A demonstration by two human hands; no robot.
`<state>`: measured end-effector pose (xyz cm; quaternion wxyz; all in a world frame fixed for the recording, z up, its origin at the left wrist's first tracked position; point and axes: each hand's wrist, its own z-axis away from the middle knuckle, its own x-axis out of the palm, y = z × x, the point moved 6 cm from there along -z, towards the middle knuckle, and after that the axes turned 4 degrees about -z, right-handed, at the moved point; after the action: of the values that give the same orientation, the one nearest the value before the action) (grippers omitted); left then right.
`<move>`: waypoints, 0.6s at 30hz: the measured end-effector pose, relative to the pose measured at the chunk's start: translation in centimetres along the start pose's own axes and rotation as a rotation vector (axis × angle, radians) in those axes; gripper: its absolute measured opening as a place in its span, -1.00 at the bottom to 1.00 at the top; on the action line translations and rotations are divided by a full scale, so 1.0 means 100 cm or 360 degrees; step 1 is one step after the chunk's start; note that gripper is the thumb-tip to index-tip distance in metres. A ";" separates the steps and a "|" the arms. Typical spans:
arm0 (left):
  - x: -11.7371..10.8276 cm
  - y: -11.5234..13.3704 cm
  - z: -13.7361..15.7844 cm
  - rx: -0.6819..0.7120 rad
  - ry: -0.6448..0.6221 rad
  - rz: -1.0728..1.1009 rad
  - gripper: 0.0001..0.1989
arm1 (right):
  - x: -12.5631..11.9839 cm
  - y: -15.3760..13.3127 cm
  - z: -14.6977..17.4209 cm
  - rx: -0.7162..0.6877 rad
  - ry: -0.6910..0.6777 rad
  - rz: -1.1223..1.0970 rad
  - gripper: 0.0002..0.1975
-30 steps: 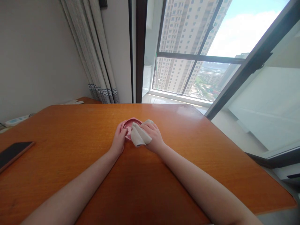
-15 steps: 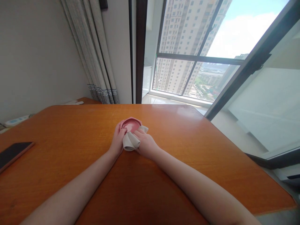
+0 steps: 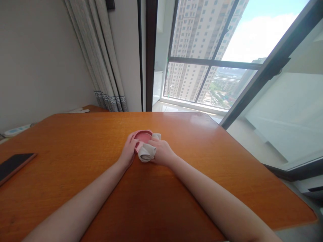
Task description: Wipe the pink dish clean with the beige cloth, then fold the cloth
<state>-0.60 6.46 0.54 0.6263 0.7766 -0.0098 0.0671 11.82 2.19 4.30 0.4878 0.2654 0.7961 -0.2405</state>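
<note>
A small pink dish (image 3: pixel 144 136) with a raised rim is held over the middle of the wooden table, tilted a little toward me. My left hand (image 3: pixel 129 150) grips its left side, thumb over the rim and fingers around the outside. In my right hand (image 3: pixel 162 152) is a bunched light-grey cloth (image 3: pixel 146 153), pressed against the dish's right and near edge. Part of the cloth sticks out above my right fingers, and the rest hangs below the dish. The cloth and hands hide the near part of the dish.
A dark phone-like slab (image 3: pixel 15 164) lies on the table (image 3: pixel 83 134) at the left. A white power strip (image 3: pixel 17 130) is by the far left edge. Behind stand a grey curtain (image 3: pixel 111 67) and a large window (image 3: pixel 212 62).
My right hand and the cloth have shifted slightly right along the dish's rim. The dish has moved a little right and nearer, and its tilt has changed slightly.
</note>
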 end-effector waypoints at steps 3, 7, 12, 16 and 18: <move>-0.005 -0.005 -0.002 -0.0051 0.0116 -0.0082 -0.64 | 0.005 -0.008 -0.003 0.0014 0.0008 0.0038 -0.78; -0.008 -0.013 -0.008 -0.0082 0.0156 -0.0105 -0.65 | 0.008 -0.014 -0.005 0.0108 0.0006 0.0096 -0.86; -0.009 -0.016 -0.012 -0.0004 0.0152 -0.0158 -0.69 | 0.009 -0.017 -0.006 0.0158 0.0004 0.0144 -0.90; -0.011 -0.016 -0.011 -0.0026 0.0147 -0.0217 -0.70 | 0.012 -0.020 -0.006 0.0207 -0.0007 0.0129 -0.85; -0.011 -0.016 -0.010 -0.0065 0.0143 -0.0222 -0.69 | 0.013 -0.021 -0.006 0.0259 0.0000 0.0124 -0.82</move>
<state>-1.61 7.71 -0.95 0.6449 0.7588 0.0711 0.0578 9.53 1.28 3.69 0.4736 0.3350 0.7630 -0.2851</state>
